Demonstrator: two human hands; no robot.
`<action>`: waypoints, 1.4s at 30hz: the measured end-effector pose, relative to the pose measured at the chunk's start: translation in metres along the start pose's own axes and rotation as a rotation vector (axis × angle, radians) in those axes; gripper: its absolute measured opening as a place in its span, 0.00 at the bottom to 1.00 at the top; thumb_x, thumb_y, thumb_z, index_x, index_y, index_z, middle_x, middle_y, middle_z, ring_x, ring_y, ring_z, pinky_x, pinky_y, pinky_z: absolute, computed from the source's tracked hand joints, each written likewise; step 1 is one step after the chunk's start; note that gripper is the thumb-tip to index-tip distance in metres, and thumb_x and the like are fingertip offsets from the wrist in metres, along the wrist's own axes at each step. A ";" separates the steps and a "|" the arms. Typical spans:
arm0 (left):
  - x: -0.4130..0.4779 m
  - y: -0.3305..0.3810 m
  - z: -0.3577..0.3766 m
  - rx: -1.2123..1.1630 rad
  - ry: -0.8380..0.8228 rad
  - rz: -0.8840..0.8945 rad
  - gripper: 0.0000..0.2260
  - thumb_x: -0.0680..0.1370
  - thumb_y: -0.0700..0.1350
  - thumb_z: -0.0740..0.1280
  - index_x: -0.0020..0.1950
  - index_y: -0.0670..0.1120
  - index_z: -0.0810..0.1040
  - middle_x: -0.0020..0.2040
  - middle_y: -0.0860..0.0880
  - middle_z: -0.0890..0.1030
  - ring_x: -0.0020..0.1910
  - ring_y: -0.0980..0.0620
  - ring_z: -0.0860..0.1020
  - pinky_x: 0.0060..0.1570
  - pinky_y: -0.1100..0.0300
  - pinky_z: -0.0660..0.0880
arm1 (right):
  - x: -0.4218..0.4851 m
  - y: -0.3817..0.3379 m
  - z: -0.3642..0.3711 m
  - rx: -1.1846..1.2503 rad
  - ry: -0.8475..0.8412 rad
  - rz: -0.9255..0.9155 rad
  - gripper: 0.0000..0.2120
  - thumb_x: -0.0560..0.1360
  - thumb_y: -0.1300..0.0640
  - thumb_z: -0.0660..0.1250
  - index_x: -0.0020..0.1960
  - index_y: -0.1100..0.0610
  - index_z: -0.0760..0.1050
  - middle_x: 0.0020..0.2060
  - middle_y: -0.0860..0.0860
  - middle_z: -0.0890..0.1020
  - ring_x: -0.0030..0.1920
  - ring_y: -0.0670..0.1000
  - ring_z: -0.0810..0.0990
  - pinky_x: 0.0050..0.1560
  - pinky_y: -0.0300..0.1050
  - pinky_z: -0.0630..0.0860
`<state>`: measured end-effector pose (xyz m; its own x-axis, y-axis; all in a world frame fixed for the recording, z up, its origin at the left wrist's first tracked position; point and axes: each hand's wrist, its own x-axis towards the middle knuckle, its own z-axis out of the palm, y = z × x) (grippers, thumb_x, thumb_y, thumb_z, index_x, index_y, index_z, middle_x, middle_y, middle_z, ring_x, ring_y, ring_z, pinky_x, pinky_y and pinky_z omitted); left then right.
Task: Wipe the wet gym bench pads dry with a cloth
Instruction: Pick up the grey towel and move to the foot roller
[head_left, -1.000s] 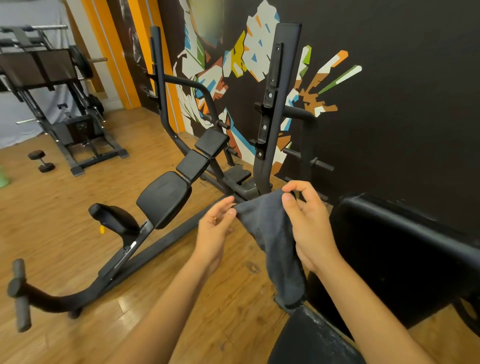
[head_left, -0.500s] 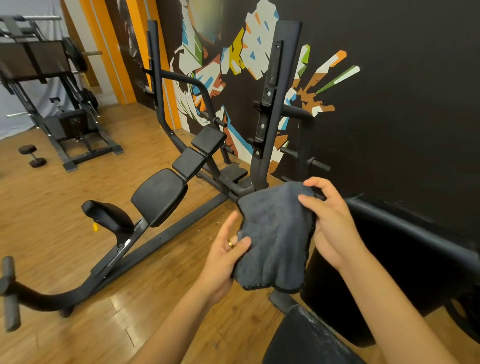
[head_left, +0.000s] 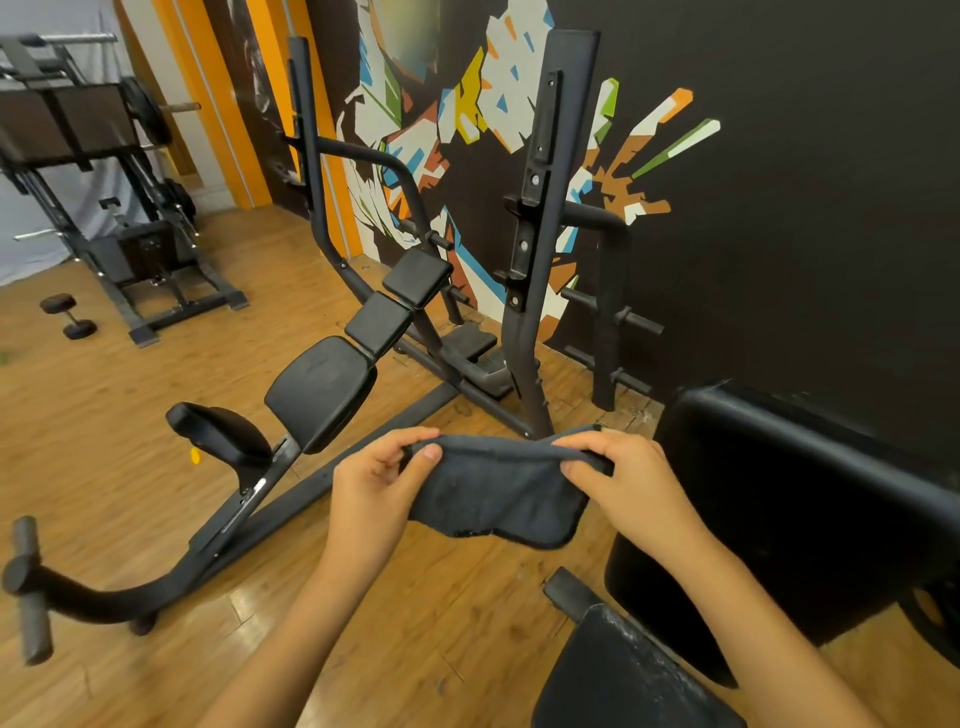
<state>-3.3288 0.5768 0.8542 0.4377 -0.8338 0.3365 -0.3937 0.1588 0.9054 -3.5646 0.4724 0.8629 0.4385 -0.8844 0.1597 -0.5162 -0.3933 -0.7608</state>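
Observation:
A dark grey cloth (head_left: 496, 491) hangs folded in the air between my hands, above the wooden floor. My left hand (head_left: 376, 480) pinches its left end and my right hand (head_left: 621, 480) pinches its right end. Below my right arm lies a black seat pad (head_left: 623, 675) with a wet sheen on its near edge. Behind it stands a black back pad (head_left: 789, 499). Further off, a decline bench has a large black pad (head_left: 319, 389), two smaller pads (head_left: 379, 322) and a knee pad (head_left: 218, 431).
The decline bench's black frame and upright posts (head_left: 540, 234) stand against a painted dark wall. Its foot bar (head_left: 28, 592) reaches out at the left. Another machine (head_left: 104, 171) and a dumbbell (head_left: 67, 314) stand at the back left.
The cloth hung from my right hand, then lay spread between both hands. Now it is folded over and stretched sideways, held by both ends, lower in view.

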 end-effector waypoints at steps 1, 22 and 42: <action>0.002 -0.002 -0.003 0.039 0.008 0.023 0.08 0.78 0.42 0.71 0.52 0.55 0.84 0.41 0.59 0.84 0.44 0.59 0.82 0.42 0.63 0.79 | 0.001 0.001 0.002 -0.015 0.037 -0.020 0.11 0.78 0.60 0.70 0.60 0.51 0.83 0.54 0.46 0.81 0.57 0.45 0.79 0.48 0.23 0.72; -0.013 0.015 0.034 -0.215 -0.278 -0.207 0.15 0.82 0.57 0.62 0.68 0.57 0.76 0.55 0.51 0.86 0.54 0.50 0.84 0.54 0.47 0.82 | -0.011 -0.029 0.049 0.372 0.042 -0.035 0.18 0.78 0.52 0.71 0.67 0.45 0.76 0.58 0.39 0.80 0.60 0.37 0.78 0.55 0.35 0.79; 0.010 0.016 0.010 -0.312 -0.313 -0.276 0.24 0.80 0.36 0.67 0.74 0.55 0.70 0.45 0.41 0.84 0.47 0.44 0.84 0.43 0.54 0.81 | -0.005 -0.008 0.035 0.582 -0.292 -0.061 0.22 0.77 0.67 0.71 0.62 0.43 0.79 0.58 0.44 0.79 0.62 0.48 0.80 0.57 0.45 0.81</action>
<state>-3.3386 0.5656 0.8694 0.2097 -0.9775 0.0243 -0.0175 0.0211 0.9996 -3.5367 0.4892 0.8464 0.6783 -0.7282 0.0984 -0.0373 -0.1679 -0.9851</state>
